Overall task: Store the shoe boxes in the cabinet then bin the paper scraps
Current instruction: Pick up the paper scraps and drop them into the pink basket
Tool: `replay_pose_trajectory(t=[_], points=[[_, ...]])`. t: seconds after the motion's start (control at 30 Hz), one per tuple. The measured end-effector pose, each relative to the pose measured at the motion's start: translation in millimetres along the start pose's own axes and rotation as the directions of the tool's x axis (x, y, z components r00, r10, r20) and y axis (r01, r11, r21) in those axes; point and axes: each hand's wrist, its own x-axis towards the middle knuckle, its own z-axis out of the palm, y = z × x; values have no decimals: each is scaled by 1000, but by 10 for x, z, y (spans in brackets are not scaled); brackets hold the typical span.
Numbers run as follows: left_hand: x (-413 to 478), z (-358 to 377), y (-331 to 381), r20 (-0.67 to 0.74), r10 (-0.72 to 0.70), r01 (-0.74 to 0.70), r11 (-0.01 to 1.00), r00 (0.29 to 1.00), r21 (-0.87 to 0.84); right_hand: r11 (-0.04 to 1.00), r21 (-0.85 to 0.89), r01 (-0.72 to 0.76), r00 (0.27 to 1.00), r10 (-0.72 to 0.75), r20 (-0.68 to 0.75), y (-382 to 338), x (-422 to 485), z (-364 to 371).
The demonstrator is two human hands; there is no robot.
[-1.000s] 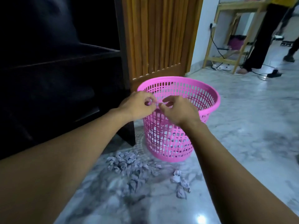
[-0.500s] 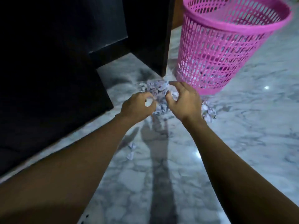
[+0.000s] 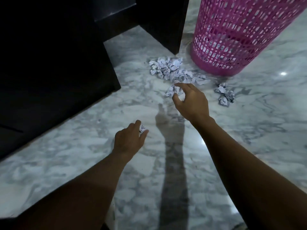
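A heap of crumpled white paper scraps (image 3: 172,68) lies on the marble floor just left of the pink mesh bin (image 3: 232,35). My right hand (image 3: 191,100) is low over the floor, its fingertips curled round one crumpled scrap (image 3: 172,91) at the near edge of the heap. My left hand (image 3: 129,140) is nearer to me, its fingers pinching a small stray scrap (image 3: 142,128). A smaller cluster of scraps (image 3: 225,95) lies in front of the bin. The dark cabinet (image 3: 54,55) fills the left; no shoe boxes show in it.
The cabinet's black side panel (image 3: 164,22) stands right beside the bin. The grey marble floor (image 3: 83,155) stretches toward me and to the right. A shadow of my arm crosses it between my forearms.
My hands came down from the bin's rim to the floor and moved apart. The left hand went back to a stray scrap; the right hand took hold of one by the heap.
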Motion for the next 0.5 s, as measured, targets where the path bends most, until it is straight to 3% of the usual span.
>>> replay_pose_trajectory(t=[0.1,0.27,0.37,0.5], points=[[72,-56,-26,14,40,-38,995,999,-95,1000,-24,4,1000,-3,31,59,10,-14],[173,-124,-128,116,-10,45,954,993,-296,999,-30,-12,998,14,61,110,13,-2],[56,-155,-192,147,82,-39,961,986,-274,999,-37,-27,995,31,93,104,22,39],[-51,-96,-267,126,293,-284,955,948,-83,998,-40,-42,991,46,124,109,33,119]])
